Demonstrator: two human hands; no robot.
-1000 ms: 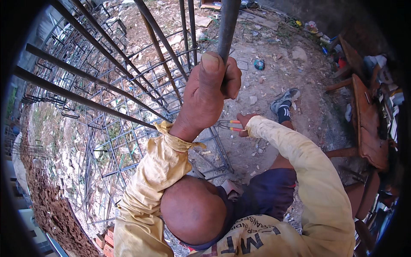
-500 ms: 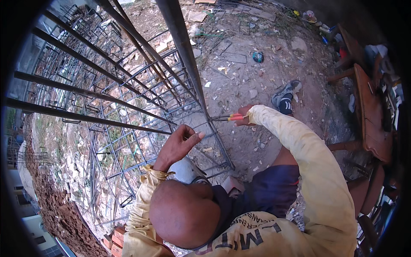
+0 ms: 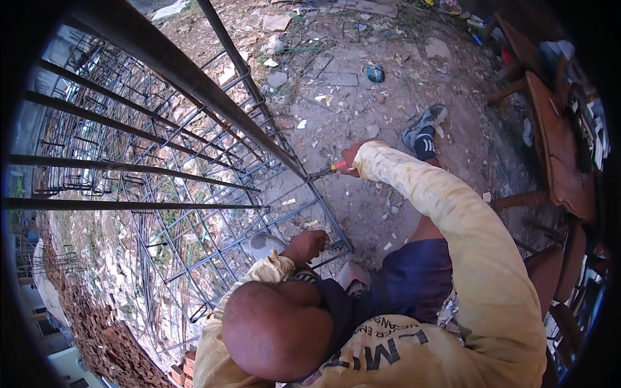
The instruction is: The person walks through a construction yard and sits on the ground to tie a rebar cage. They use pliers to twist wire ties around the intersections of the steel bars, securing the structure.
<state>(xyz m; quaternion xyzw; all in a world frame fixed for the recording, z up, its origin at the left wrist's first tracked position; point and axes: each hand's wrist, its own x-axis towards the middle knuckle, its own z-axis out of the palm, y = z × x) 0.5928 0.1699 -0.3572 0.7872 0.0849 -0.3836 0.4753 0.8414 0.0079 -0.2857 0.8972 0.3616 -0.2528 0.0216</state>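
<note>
Gripping red-handled pliers (image 3: 333,168) in the right hand (image 3: 350,159), with fingers closed around the handles and tips at a corner of the metal frame (image 3: 326,209), by the lower end of a thick dark rod (image 3: 213,97). Holding the left hand (image 3: 305,246) low near the left knee (image 3: 275,330), with fingers curled; cannot tell whether around anything. Squatting on debris-strewn ground (image 3: 381,111), with the right shoe (image 3: 424,127) planted ahead, a small teal object (image 3: 375,74) farther beyond, and brown wooden furniture (image 3: 559,155) off to the right.
</note>
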